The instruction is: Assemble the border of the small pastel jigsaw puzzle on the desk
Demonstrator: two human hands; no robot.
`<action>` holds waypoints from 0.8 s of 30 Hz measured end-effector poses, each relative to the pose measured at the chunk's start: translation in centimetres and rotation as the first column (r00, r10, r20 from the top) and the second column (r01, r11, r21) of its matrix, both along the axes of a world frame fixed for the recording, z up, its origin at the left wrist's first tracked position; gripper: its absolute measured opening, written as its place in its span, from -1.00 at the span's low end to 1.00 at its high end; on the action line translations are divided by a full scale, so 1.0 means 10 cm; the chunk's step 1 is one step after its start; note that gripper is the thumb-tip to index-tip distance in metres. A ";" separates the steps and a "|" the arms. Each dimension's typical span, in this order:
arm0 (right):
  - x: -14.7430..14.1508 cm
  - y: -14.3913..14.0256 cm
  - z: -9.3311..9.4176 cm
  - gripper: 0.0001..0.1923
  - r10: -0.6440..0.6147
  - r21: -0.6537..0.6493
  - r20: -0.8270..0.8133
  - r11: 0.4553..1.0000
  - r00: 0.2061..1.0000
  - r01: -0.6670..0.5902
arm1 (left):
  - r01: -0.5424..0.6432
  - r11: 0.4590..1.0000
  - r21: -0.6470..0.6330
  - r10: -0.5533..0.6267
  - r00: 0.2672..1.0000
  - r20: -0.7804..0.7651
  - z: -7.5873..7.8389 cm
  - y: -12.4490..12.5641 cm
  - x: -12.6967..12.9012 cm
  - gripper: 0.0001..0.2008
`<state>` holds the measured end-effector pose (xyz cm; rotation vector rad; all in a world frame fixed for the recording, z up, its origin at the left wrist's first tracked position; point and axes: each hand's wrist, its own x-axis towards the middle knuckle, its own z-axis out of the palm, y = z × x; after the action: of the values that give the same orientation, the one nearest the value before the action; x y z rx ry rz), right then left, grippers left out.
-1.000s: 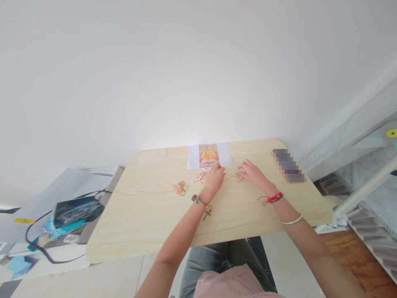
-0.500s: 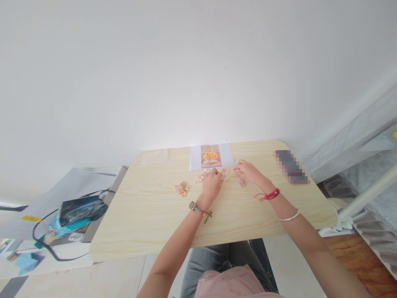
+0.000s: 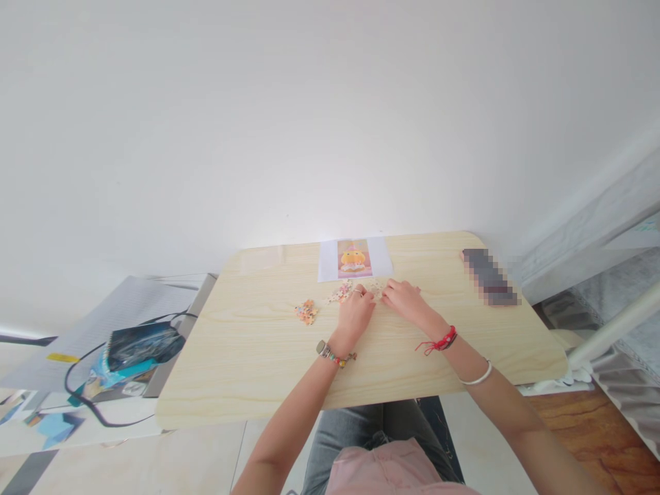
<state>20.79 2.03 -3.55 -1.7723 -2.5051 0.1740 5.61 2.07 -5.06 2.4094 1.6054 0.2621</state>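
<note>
My left hand (image 3: 355, 314) rests over the near edge of a heap of pale pink and white jigsaw pieces (image 3: 340, 292), fingers curled together. Close beside it, my right hand (image 3: 406, 300) reaches down at the heap's right end with its fingertips pinched. What either set of fingers holds is too small to make out. Left of the heap lies a separate small pile of orange-toned jigsaw pieces (image 3: 306, 313). Behind the hands a paper sheet with a printed picture of a yellow-orange figure (image 3: 355, 258) lies flat. My right hand hides most of a third small group of pieces.
A pixelated dark phone-like object (image 3: 491, 277) lies at the right of the light wooden table (image 3: 247, 371). A translucent flat piece (image 3: 262, 259) sits at the back left. Papers, a dark packet (image 3: 144, 346) and a black cable are beyond the left edge. A wall stands behind.
My right hand has moved left and down from above the right-hand group of pieces to the heap near my left hand. The left hand stays at the heap. The view has shifted slightly.
</note>
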 end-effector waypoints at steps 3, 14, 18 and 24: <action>0.02 -0.06 0.00 -0.76 -0.079 0.012 -0.272 0.996 0.959 0.086 | 0.005 0.999 0.034 -0.007 0.999 0.050 0.00 -0.04 -0.01 -0.83; -0.06 -0.14 -0.12 -0.74 -0.281 -0.144 -0.817 0.945 0.504 0.293 | -0.154 0.942 0.297 0.064 0.954 0.293 0.00 -0.18 -0.04 -0.80; -0.11 -0.17 -0.14 -0.71 -0.286 -0.162 -0.849 0.941 0.445 0.297 | -0.144 0.926 0.348 0.032 0.951 0.309 -0.02 -0.21 -0.04 -0.84; -0.07 -0.20 -0.14 -0.74 -0.232 -0.126 -0.836 0.963 0.497 0.237 | -0.100 0.924 0.369 0.000 0.965 0.263 0.01 -0.20 -0.07 -0.83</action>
<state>20.11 0.00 -4.93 -1.4495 -1.5217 0.7985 4.89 0.11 -4.97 2.4665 1.6146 0.9385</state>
